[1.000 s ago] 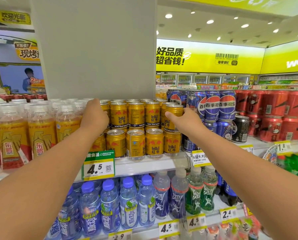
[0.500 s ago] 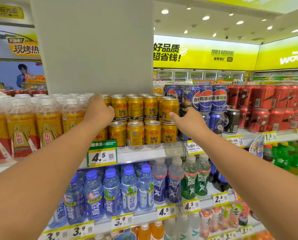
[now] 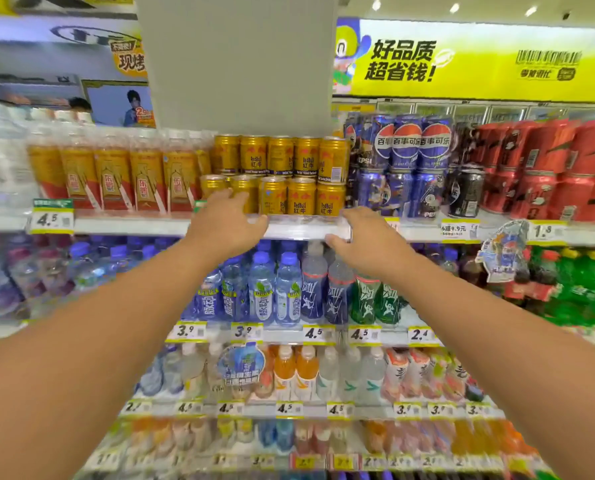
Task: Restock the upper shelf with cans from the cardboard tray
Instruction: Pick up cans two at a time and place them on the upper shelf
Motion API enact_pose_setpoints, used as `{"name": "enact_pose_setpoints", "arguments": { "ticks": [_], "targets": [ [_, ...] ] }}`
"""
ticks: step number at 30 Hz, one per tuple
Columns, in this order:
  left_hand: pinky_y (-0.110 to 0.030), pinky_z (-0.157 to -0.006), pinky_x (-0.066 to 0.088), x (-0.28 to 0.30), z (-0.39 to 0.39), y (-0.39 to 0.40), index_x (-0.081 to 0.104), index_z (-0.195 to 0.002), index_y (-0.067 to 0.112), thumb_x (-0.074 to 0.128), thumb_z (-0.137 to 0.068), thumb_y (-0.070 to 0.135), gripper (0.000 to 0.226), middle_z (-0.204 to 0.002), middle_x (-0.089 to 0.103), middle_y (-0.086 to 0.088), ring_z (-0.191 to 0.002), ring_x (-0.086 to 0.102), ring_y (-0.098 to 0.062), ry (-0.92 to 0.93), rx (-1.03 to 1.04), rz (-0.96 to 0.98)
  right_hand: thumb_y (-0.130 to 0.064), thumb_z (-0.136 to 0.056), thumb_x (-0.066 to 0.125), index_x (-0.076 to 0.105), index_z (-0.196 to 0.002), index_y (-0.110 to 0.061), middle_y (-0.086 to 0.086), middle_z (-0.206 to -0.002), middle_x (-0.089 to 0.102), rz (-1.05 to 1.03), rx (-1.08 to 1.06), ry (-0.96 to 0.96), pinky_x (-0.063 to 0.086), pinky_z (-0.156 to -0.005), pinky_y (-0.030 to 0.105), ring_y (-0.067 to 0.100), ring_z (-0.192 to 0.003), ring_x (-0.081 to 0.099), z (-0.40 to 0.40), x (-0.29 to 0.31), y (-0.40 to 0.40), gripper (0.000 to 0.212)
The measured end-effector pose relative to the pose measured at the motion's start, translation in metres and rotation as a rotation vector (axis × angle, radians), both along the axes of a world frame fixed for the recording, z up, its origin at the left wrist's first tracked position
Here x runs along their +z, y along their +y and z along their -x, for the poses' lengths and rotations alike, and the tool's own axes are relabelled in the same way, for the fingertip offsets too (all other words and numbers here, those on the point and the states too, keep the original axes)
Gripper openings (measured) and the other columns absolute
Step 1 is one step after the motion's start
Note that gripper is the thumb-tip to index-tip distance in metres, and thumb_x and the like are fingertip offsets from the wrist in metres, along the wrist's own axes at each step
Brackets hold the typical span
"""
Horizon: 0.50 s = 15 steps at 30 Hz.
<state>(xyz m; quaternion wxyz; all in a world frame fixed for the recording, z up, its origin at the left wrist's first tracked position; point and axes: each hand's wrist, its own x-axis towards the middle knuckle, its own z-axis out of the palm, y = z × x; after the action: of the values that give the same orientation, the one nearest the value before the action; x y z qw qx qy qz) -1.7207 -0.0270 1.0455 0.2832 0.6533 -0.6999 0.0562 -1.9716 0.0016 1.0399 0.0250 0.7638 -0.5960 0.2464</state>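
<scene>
Gold Red Bull cans (image 3: 301, 197) stand in two stacked layers on the upper shelf (image 3: 299, 230), under a grey pillar. My left hand (image 3: 225, 223) hovers in front of the lower cans at the shelf edge, fingers apart and holding nothing. My right hand (image 3: 365, 239) is just below the shelf edge to the right, fingers loosely spread and empty. Both hands are clear of the cans. No cardboard tray shows in the head view.
Yellow-labelled bottles (image 3: 116, 174) stand left of the cans, blue Pepsi cans (image 3: 407, 150) and red cans (image 3: 548, 168) to the right. Lower shelves hold blue water bottles (image 3: 265, 292) and other drinks. Price tags line every shelf edge.
Both hands have let go of the gold cans and drawn back and down to the shelf edge. The camera has tilted down, showing more lower shelves.
</scene>
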Motion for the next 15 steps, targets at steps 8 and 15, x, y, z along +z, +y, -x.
{"name": "enact_pose_setpoints", "arguments": {
  "ticks": [8, 15],
  "targets": [
    [-0.048, -0.118, 0.024, -0.101, 0.025, 0.068, 0.043, -0.149, 0.023, 0.046, -0.089, 0.064, 0.073, -0.158, 0.031, -0.013, -0.146, 0.025, -0.03, -0.271, -0.011, -0.061, -0.055, -0.092, 0.055, 0.036, -0.151, -0.021, 0.006, -0.158, 0.033, -0.047, 0.182, 0.178, 0.035, -0.115, 0.042, 0.024, -0.146, 0.029, -0.004, -0.102, 0.025, 0.071],
    [-0.047, -0.107, 0.039, -0.217, 0.0, 0.09, 0.062, -0.133, 0.014, 0.029, -0.076, 0.063, 0.082, -0.143, 0.05, -0.018, -0.13, 0.048, -0.037, -0.278, -0.038, -0.121, -0.054, -0.094, 0.05, 0.031, -0.154, -0.019, 0.004, -0.163, 0.023, -0.137, 0.123, 0.181, 0.03, -0.117, 0.04, 0.022, -0.149, 0.022, -0.023, -0.222, 0.028, 0.072]
  ]
}}
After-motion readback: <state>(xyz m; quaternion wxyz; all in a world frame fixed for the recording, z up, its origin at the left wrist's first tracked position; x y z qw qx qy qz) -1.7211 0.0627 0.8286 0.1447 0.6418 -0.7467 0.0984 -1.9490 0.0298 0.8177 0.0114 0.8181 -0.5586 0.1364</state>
